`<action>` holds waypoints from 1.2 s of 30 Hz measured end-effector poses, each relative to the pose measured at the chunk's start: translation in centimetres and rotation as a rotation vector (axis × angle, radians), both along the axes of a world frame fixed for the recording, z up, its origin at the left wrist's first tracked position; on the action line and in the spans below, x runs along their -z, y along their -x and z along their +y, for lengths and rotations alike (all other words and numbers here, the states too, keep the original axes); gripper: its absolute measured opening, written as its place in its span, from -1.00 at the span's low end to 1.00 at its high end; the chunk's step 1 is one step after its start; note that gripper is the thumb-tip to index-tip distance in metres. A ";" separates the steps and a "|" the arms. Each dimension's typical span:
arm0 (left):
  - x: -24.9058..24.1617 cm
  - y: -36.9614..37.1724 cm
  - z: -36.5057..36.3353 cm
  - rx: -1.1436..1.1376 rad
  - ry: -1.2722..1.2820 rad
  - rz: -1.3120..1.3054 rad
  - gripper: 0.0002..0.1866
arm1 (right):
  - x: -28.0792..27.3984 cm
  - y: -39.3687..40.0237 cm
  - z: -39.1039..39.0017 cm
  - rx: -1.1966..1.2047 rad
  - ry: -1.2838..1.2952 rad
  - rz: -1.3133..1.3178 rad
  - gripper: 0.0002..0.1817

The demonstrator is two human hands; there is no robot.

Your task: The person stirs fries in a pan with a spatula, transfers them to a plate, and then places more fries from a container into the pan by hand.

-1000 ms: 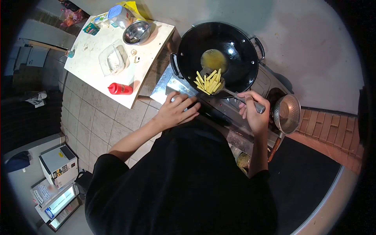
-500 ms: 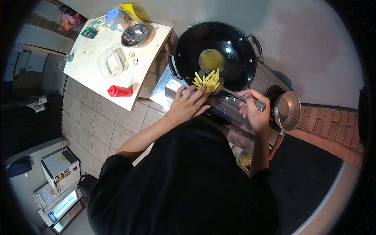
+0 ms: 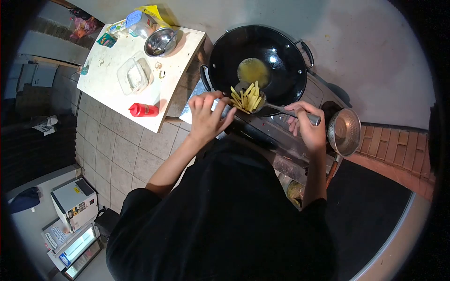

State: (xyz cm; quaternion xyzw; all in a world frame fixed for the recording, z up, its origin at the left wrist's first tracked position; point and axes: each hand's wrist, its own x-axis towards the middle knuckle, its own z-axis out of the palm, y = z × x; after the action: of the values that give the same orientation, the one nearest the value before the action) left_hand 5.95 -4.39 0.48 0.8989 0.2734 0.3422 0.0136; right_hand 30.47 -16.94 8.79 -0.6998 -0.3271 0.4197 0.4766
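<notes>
My right hand (image 3: 307, 122) is wrapped round the grey handle of a metal ladle (image 3: 280, 109). Yellow potato strips (image 3: 247, 97) are heaped on the ladle's head, at the near edge of a black wok (image 3: 283, 77). A small pool of yellow oil (image 3: 253, 72) lies at the wok's bottom, beyond the strips. Just left of the strips is my left hand (image 3: 208, 113), raised with its fingers apart and curved, holding nothing that I can see. Its fingertips are near the wok's left rim.
A pale table (image 3: 104, 75) at the upper left bears a steel bowl (image 3: 161, 42), a plastic container (image 3: 133, 77) and a red bottle (image 3: 144, 110). A hammered metal pan (image 3: 344, 132) stands right of my right hand. The stove (image 3: 315, 93) is under the wok.
My left hand has moved left, away from the potato strips, and its fingers have lifted. The ladle and my right hand have shifted only slightly.
</notes>
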 end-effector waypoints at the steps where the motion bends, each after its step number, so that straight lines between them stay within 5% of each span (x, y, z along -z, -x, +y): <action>1: 0.2 0.4 0.1 -0.025 -0.006 -0.007 -0.62 | 0.0 0.0 0.0 -0.005 -0.002 0.001 -0.72; 36: 2.9 -2.6 -1.7 -0.032 0.100 0.042 -0.69 | -0.6 0.7 -1.3 -0.034 -0.014 -0.082 -0.75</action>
State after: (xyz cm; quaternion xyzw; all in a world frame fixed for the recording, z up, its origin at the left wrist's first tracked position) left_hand 8.53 -6.14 -2.40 0.8996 0.3049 0.3091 0.0472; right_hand 29.79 -18.25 9.43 -0.7073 -0.3612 0.3964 0.4606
